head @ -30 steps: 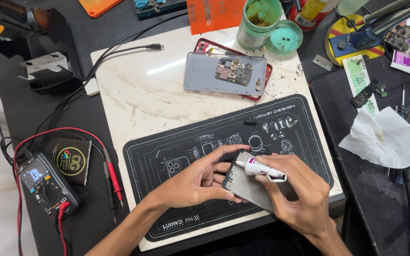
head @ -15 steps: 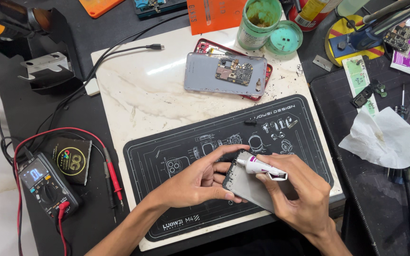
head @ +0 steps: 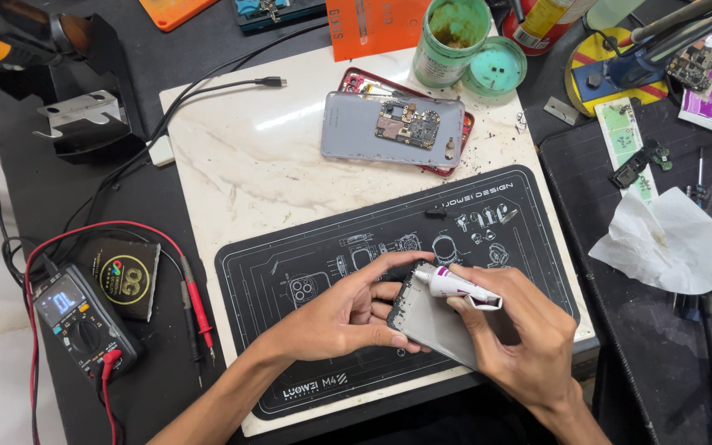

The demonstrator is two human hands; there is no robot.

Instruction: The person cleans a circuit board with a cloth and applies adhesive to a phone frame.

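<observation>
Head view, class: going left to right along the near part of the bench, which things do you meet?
Multimeter → red probe → left hand → white glue tube → right hand → crumpled tissue.

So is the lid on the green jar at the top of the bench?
No, the green jar stands open, its lid lying beside it.

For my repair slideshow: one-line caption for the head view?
Left hand steadies a grey phone panel on the black mat while right hand points a small white tube at it.
</observation>
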